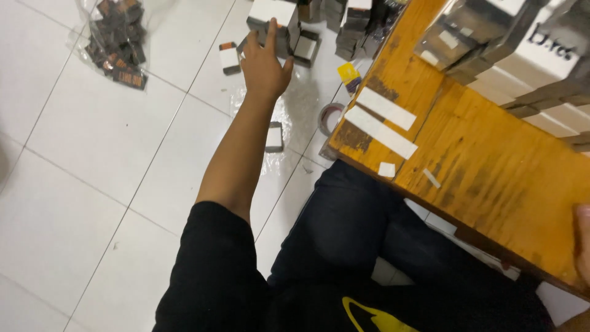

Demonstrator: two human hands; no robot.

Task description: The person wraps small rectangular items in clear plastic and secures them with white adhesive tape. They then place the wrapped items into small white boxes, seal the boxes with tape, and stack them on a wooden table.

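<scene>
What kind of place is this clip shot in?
Probably an informal packing spot on a floor, in a home or small workshop. The left hand reaches for small dark boxes stacked on white floor tiles, a clear bag holds more, and a low wooden table carries white strips.

A floor of large white glossy tiles (pixel 92 141) with thin dark grout lines is shown. At right, a worn, stained wooden table (pixel 491 166) is seen, lit evenly.

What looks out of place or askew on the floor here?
One small box lies alone on the tiled floor, apart from the stacked boxes that the left hand touches. A tape roll sits against the wooden board.
</scene>
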